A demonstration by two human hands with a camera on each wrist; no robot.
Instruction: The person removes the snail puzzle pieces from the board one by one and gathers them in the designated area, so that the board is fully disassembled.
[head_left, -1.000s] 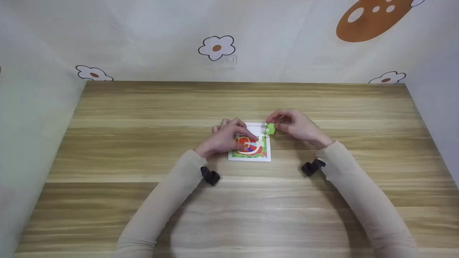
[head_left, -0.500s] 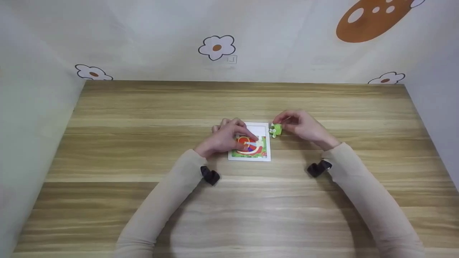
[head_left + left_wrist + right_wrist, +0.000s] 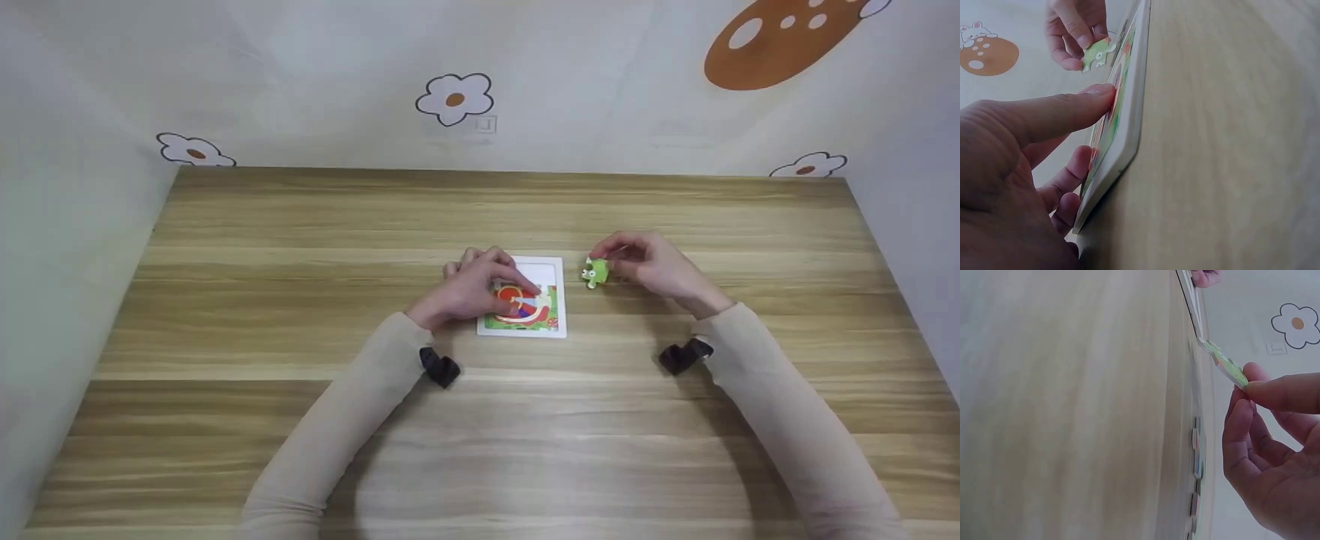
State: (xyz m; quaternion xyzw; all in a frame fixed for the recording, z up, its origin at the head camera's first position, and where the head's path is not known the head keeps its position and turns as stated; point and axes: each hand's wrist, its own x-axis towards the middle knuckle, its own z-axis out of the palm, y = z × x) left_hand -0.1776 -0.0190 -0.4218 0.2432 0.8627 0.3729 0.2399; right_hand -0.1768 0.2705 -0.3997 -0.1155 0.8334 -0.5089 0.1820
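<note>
A small square jigsaw puzzle tray (image 3: pixel 562 311) with a white rim lies mid-table in the head view. Red, green and white picture pieces fill its near part; its far part shows white base. My left hand (image 3: pixel 474 289) rests on it, thumb and forefinger spread on the picture. In the left wrist view the straight thumb presses the puzzle surface (image 3: pixel 1111 121). Right of the tray, my right hand (image 3: pixel 651 266) pinches a green jigsaw piece (image 3: pixel 597 272) printed with eyes between thumb and fingers. The right wrist view shows this jigsaw piece (image 3: pixel 1230 370) tilted, above the table.
Several loose pieces (image 3: pixel 1196 453) lie on the table below the right hand in the right wrist view; the head view hides them behind that hand. The wooden table (image 3: pixel 300 225) meets a pale wall (image 3: pixel 570 90) at its far edge. Black wrist cameras (image 3: pixel 440 367) sit on both sleeves.
My right hand has moved right with the green jigsaw piece, from over the tray's upper right corner to beside the tray. The left hand has stayed on the puzzle.
</note>
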